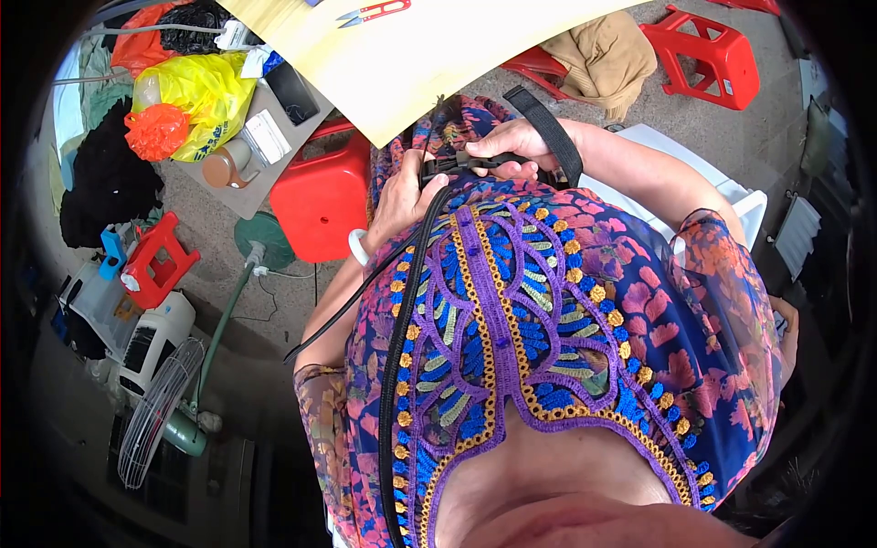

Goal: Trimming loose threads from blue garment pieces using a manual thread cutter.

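In front of my waist, both hands are closed around a black plastic buckle (449,166). My left hand (399,199) grips its left end, fingers partly hidden. From the other side, my right hand (512,143) pinches the buckle's right part between thumb and fingers. A wide black strap (548,132) loops up and around beside my right wrist. I cannot tell whether the buckle's halves are locked together. A black cord (406,342) runs down over my patterned blouse (658,329) from near my left hand.
Ahead is a pale yellow tabletop (365,68) with red-handled thread snips (376,13). Red stools (320,205) stand left and far right, one beside a tan cloth (603,59). Further left are a yellow plastic bag (215,96), a phone (290,93) and a fan (160,416).
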The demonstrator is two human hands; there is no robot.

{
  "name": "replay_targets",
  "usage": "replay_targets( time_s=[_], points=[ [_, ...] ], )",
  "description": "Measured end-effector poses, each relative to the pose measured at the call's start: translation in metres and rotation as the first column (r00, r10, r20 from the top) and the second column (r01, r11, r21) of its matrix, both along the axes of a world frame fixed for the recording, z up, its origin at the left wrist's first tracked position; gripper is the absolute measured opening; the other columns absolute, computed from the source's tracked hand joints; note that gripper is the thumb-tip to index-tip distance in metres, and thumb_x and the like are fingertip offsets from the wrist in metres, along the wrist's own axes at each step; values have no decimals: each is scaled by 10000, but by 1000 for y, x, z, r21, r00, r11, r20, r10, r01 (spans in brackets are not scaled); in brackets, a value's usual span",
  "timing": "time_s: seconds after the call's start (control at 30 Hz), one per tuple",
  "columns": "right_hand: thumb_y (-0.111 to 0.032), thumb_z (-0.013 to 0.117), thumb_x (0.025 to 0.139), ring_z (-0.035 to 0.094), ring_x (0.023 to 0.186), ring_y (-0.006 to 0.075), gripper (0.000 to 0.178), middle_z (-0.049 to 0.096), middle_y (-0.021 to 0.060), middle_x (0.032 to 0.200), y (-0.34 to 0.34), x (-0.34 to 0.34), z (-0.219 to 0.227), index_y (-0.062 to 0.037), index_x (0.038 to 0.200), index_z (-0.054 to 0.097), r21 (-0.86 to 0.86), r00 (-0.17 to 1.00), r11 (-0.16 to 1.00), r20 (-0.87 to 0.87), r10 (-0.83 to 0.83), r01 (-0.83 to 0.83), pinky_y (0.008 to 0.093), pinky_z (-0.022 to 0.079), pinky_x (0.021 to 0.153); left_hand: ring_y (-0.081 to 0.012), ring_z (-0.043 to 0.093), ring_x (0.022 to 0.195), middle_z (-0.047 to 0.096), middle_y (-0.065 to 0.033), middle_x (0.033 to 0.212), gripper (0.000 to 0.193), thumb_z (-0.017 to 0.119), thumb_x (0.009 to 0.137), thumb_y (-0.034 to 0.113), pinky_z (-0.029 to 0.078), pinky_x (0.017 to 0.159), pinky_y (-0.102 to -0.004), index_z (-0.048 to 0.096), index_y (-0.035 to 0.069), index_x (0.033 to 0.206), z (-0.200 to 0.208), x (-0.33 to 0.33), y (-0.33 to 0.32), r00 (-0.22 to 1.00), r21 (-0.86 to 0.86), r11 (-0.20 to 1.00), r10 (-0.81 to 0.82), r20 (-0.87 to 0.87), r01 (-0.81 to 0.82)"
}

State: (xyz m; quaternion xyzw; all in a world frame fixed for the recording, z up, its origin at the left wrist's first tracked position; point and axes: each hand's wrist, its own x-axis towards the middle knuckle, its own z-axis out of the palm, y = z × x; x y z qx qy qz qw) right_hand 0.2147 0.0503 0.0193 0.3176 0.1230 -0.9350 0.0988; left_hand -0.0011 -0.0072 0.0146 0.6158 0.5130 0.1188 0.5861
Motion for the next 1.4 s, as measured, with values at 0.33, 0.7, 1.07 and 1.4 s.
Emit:
replay_targets(
  time_s=[0.33,0.7,1.07,1.4],
  points=[
    [-398,484,810,291,335,18,354,370,-65,442,-2,-1,2,-45,796,505,35,1000,999,23,3,-4,165,221,317,-348,555,659,521,-194,703,391,503,784,335,427,573,-388,389,-13,920,2,-2,0,999,-8,999,50,-19,-50],
    [-396,481,813,290,335,20,355,367,-65,442,-3,-5,2,-42,808,511,64,999,997,33,40,-42,166,227,318,-345,546,634,500,-176,674,392,509,780,348,414,542,-380,390,4,925,-2,-5,1,1000,-19,1000,-11,15,11],
    [-377,500,806,286,325,17,333,369,-63,438,0,-5,3,-45,799,505,40,997,998,50,53,-55,155,224,311,-362,551,639,536,-191,700,318,499,802,271,418,517,-403,378,25,964,0,0,4,990,72,992,-111,86,105],
    [-344,496,817,290,330,14,276,372,-70,441,-2,-3,-2,-70,790,504,-13,998,998,31,54,-54,151,224,310,-369,542,570,528,-194,613,322,476,816,282,405,478,-426,359,30,978,-11,5,2,974,87,971,-222,-33,224]
  ],
)
